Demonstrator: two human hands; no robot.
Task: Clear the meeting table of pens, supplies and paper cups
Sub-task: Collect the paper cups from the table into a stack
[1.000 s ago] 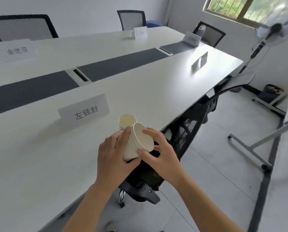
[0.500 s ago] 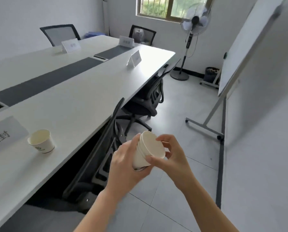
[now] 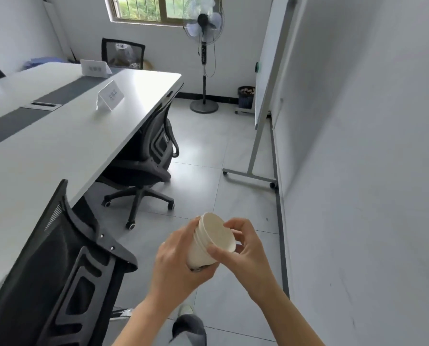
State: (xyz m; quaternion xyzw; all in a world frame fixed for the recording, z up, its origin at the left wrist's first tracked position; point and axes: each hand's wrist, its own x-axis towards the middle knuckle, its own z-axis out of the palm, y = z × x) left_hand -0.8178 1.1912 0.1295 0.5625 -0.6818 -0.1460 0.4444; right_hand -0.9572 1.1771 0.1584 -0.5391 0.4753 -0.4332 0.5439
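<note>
Holding a nested stack of paper cups over the tiled floor, I have my left hand wrapped round its side in a closed grip, while my right hand pinches the top rim between thumb and fingertips. To the left of my grip the worktop edge runs away from me with two black chairs tucked against it. To the right stands a whiteboard by the wall, with open floor between, ahead of my grip.

White meeting room by daylight

A long white table with black chairs tucked in — a standing fan under the window, a whiteboard along the right wall.
</note>
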